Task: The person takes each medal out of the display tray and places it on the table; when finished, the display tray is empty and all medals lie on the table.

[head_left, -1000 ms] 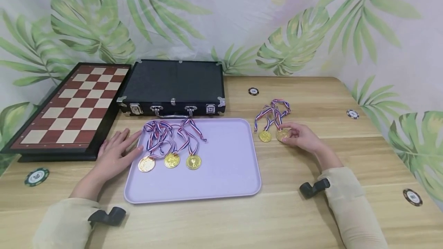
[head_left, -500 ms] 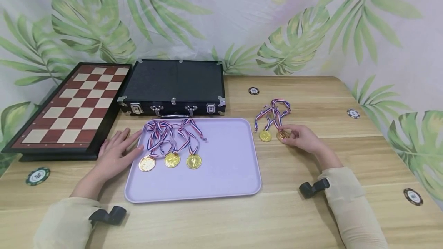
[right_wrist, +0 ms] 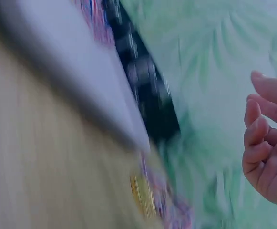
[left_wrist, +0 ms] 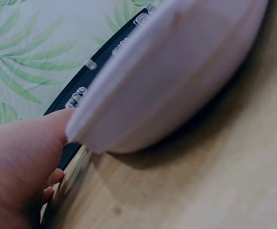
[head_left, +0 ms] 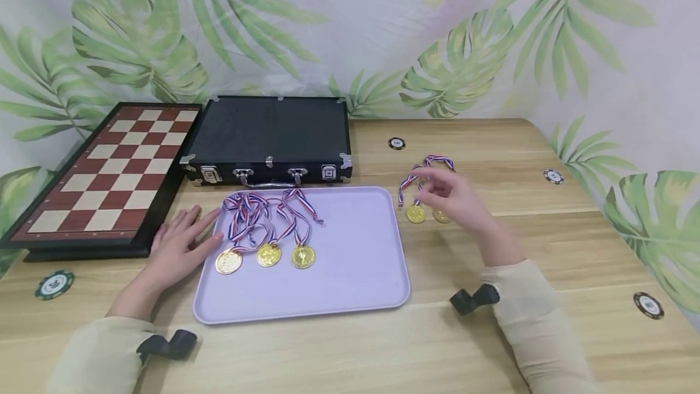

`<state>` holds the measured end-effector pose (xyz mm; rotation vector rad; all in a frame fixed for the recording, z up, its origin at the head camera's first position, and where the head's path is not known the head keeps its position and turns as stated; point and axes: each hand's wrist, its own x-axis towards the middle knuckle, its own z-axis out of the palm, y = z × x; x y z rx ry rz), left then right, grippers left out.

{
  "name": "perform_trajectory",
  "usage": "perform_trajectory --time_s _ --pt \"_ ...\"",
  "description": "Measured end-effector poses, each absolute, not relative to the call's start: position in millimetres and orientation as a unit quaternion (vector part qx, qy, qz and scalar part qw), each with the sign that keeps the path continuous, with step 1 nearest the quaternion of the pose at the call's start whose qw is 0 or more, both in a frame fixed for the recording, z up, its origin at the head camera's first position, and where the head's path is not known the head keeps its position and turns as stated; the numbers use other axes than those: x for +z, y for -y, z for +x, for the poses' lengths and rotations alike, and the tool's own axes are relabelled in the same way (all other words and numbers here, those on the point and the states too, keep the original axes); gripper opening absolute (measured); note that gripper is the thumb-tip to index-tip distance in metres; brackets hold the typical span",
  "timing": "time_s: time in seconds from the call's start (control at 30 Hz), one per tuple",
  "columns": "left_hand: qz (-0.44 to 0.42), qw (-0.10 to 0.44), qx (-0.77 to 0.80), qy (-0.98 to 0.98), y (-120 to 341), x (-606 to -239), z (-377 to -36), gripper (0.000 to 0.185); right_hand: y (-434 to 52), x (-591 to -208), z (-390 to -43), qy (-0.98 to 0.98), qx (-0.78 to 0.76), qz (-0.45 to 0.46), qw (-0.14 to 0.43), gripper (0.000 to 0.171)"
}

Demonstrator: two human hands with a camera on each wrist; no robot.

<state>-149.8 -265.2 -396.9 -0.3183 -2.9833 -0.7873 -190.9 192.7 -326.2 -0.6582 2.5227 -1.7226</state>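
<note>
- The right hand (head_left: pixel 456 196) has let go of the medal it pinched half a second ago and is lifted above the table, fingers loosely curled, holding nothing.
- Two medals (head_left: pixel 428 214) lie on the table (head_left: pixel 492 351) just under that hand, at 3 o'clock from the tray (head_left: pixel 350 284); their ribbons trail toward 12 o'clock.
- The left hand (head_left: pixel 177 245) stays flat, fingers spread, touching the tray's 9 o'clock edge.
- Three medals (head_left: pixel 268 254) rest in the tray.
- The case (head_left: pixel 270 132) sits at the tray's 12 o'clock, the chessboard (head_left: pixel 109 169) at 10 o'clock.
</note>
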Motion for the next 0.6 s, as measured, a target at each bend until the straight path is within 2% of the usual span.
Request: perform_trajectory --time_s 0.27,0.47,0.6 --pt "-0.107 0.025 -0.254 0.961 264 -396 -150 0.057 -101 -325 -179 -0.791 -0.504 -0.336 0.086 0.043" --pt "-0.103 0.019 -0.257 0.961 263 -394 -150 0.058 -59 -351 -175 -0.802 -0.465 -0.342 0.153 0.041" --pt "-0.096 0.017 -0.253 0.962 262 -393 -149 0.058 -46 -365 -172 -0.812 -0.441 -0.346 0.164 0.042"
